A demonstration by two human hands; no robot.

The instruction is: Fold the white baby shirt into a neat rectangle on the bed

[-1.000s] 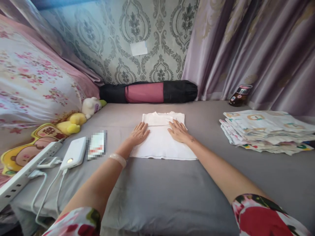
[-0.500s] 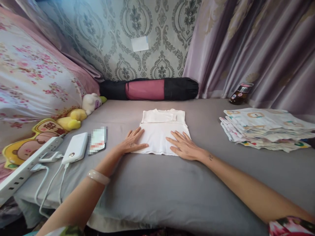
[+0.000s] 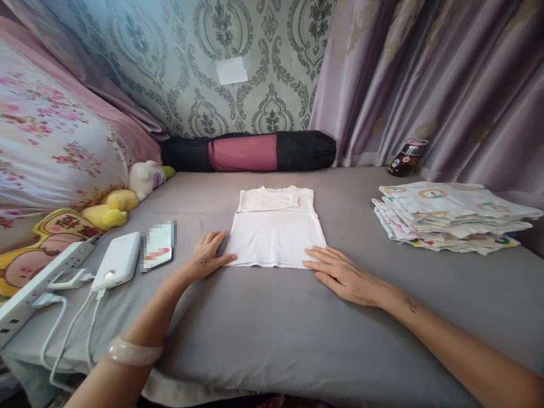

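Observation:
A small white long-sleeved shirt [image 3: 274, 235] lies flat in front of me, its sleeves folded across the upper part and its neckline facing away. At its lower left corner, my left hand [image 3: 208, 256] rests with the thumb on the hem and the other fingers spread beside the fabric. My right hand [image 3: 344, 275] lies at the lower right corner, fingertips on the cloth, fingers stretched out. Neither hand grips anything.
A stack of folded printed cloths [image 3: 450, 215] sits at right, a dark bottle [image 3: 408, 158] behind it. At left are a phone [image 3: 158, 246], a white power bank [image 3: 117, 260], a power strip [image 3: 46, 277] and plush toys [image 3: 108, 209]. A long black-and-pink bag [image 3: 242, 152] lies along the wall.
Both hands have slid outward and toward me, from the shirt's lower half to its bottom corners. The view has shifted slightly.

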